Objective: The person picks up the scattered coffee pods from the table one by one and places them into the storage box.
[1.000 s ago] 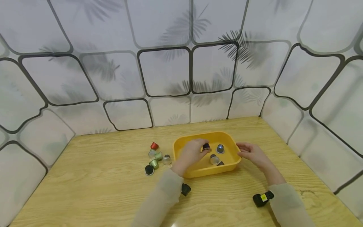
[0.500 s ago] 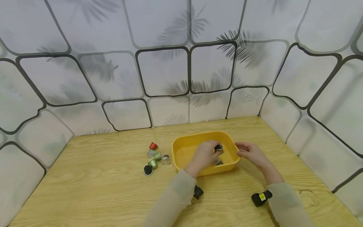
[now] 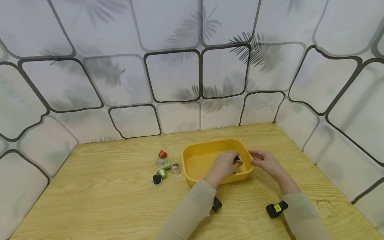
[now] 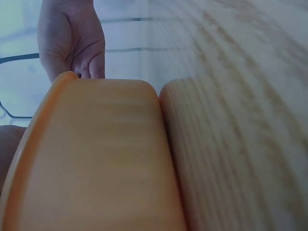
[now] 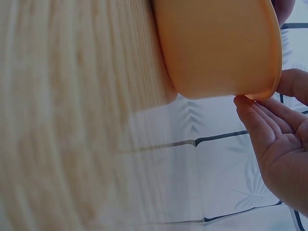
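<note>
My left hand (image 3: 222, 166) reaches over the front rim of a yellow plastic tray (image 3: 196, 145) and pinches a dark coffee capsule (image 3: 236, 159) with a pale foil lid, low in the right part of the tray. Another dark capsule (image 3: 235, 172) shows partly below those fingers; whatever else lies behind the hand is hidden. My right hand (image 3: 268, 164) holds the tray's right end. In the right wrist view, its thumb lies at the rim and its fingers (image 5: 255, 120) touch the outer wall.
Left of the tray, a loose group of capsules lies on the wooden table (image 3: 105, 186): a red capsule (image 3: 162, 154), green capsules (image 3: 162, 172), a black capsule (image 3: 157, 179) and a clear-looking one (image 3: 175, 169). A patterned cloth wall (image 3: 177, 76) stands behind and at the sides.
My left hand has moved rightward and slightly down inside the tray, bringing the dark capsule from above the middle to the right side. My right hand stays at the tray's end.
</note>
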A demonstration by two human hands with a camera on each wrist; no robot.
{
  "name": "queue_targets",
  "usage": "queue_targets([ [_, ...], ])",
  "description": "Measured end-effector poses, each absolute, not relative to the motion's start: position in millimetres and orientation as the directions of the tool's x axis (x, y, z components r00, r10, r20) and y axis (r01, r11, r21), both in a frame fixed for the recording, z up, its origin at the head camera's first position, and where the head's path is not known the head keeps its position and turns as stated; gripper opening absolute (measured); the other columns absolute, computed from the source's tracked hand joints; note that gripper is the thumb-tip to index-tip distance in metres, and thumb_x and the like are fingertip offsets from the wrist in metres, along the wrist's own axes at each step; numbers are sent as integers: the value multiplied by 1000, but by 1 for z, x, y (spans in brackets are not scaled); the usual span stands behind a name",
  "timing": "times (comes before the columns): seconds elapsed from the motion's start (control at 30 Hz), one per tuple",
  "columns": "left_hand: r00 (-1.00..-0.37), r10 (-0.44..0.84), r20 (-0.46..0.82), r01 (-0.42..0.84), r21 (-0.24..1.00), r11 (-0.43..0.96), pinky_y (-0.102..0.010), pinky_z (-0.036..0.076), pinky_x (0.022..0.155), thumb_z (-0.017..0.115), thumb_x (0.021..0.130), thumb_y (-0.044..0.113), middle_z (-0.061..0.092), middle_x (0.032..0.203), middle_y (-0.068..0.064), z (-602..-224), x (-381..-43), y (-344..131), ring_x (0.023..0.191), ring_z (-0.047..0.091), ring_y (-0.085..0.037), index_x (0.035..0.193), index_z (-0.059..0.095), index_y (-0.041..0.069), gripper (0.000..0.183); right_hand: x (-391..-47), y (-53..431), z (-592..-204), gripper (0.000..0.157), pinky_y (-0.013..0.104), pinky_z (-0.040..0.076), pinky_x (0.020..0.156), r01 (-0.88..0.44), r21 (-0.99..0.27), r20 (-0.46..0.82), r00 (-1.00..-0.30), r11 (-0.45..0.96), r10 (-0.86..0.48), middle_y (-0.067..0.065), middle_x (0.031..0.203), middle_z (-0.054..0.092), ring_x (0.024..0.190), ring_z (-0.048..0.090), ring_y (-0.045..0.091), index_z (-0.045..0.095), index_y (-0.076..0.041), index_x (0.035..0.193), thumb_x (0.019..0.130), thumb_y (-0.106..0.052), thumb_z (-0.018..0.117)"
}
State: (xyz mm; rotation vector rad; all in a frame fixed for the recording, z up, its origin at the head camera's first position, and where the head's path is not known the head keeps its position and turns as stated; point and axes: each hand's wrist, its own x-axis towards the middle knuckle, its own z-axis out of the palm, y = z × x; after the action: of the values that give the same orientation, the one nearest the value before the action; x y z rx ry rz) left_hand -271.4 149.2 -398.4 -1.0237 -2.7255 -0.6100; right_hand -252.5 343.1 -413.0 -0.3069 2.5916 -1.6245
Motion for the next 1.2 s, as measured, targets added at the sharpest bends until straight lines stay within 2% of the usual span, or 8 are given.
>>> queue_targets([
  [0.33,-775,596,210,629,348,695,-16,44,74,61,84,25,62,101,1,-401,-274,158,90,57,-8,109,62,10,30,-253,346,-412,49,47,34,91,-140,-891,57,-978,432,-201,32,128,36,117,35,43,33,14,128,88,-7,52],
  [0.77,-824,548,143,560,349,751,-18,46,71,61,84,25,63,97,3,-398,-277,174,84,58,-6,109,63,13,27,-251,343,-411,51,46,34,92,-127,-904,47,-978,408,-202,32,128,36,117,35,42,32,15,128,88,-9,54],
  [1.0,-843,532,74,524,331,784,-18,43,58,62,83,21,62,81,5,-393,-278,178,67,54,-5,94,66,14,14,-251,342,-410,53,46,33,93,-114,-906,35,-980,408,-197,31,129,35,118,34,41,32,14,129,88,-11,54],
  [1.2,-833,550,58,542,284,791,-19,45,61,63,82,18,62,80,5,-393,-277,181,68,55,-6,86,66,15,6,-251,343,-411,53,46,34,93,-120,-905,40,-979,409,-198,32,128,35,118,34,42,32,14,129,88,-11,54],
])
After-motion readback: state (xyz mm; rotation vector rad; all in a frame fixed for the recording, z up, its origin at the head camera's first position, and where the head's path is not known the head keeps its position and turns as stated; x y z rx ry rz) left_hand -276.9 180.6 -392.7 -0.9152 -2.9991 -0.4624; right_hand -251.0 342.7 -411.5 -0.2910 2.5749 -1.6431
